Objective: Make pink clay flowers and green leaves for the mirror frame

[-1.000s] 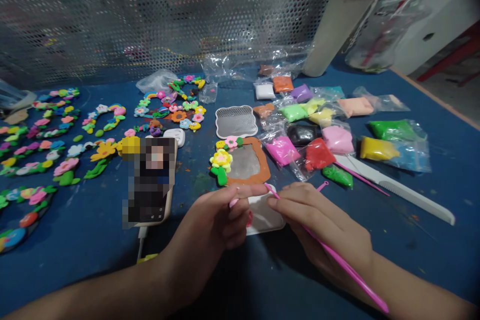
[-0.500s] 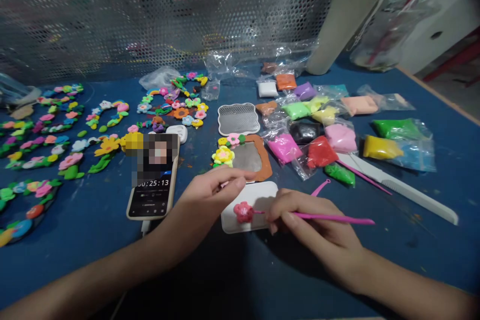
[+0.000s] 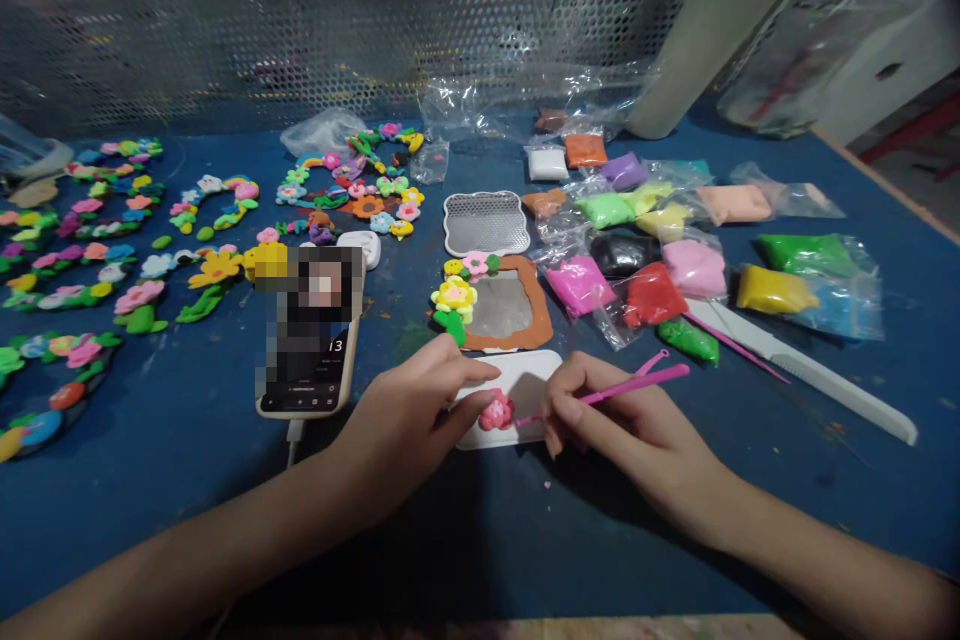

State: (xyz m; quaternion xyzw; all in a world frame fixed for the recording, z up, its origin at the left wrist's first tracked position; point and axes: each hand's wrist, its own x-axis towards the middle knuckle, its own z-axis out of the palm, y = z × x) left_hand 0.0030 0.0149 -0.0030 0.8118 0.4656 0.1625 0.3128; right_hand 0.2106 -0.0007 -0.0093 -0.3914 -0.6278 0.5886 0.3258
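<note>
Head view: a pink clay flower (image 3: 496, 411) lay on a white, round-cornered slab (image 3: 531, 372) between the hands. The right hand (image 3: 604, 412) pinched a slim magenta plastic tool (image 3: 637, 382), its tip just beside the flower. The left hand (image 3: 412, 400) had thumb and forefinger parted; whether its hidden fingers held anything, I couldn't tell. Beyond both hands lay a brown-framed mirror (image 3: 537, 316).

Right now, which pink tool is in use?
The pink tool gripped by the right hand, tip by the coral-pink flower; the loop-ended tool and pink stick lie on the table.
</note>
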